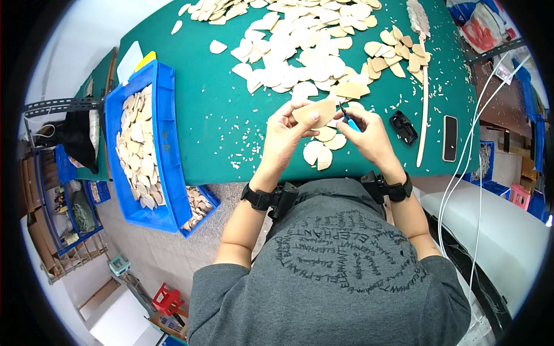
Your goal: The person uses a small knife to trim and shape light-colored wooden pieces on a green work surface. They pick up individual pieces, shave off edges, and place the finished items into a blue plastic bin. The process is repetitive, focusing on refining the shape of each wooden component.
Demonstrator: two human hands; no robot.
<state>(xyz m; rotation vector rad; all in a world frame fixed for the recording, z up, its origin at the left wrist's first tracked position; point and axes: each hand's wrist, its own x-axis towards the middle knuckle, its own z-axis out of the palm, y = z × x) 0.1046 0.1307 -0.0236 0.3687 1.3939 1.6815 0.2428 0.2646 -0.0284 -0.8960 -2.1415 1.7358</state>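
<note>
Between the thumb and fingers of my left hand (pixel 281 131) is a flat tan piece (pixel 322 112) with a rounded outline, held above the table. My right hand (pixel 373 137) is closed around small blue-handled nippers (pixel 351 123). Their dark jaws point away from me, right beside the piece's edge. Below and between my hands lie several similar rounded pieces (pixel 314 153) on the green tabletop (pixel 213 109). Just beyond my hands spreads a large heap of pale pieces (pixel 300 55).
At the left, a blue crate (pixel 166 124) holds many pieces. A smaller heap (pixel 398 53) lies at the back right, near a long-handled brush (pixel 425 98). A black object (pixel 403 127) and a phone (pixel 450 138) rest to the right. Small scraps dot the table; white cables (pixel 461 173) hang at the right.
</note>
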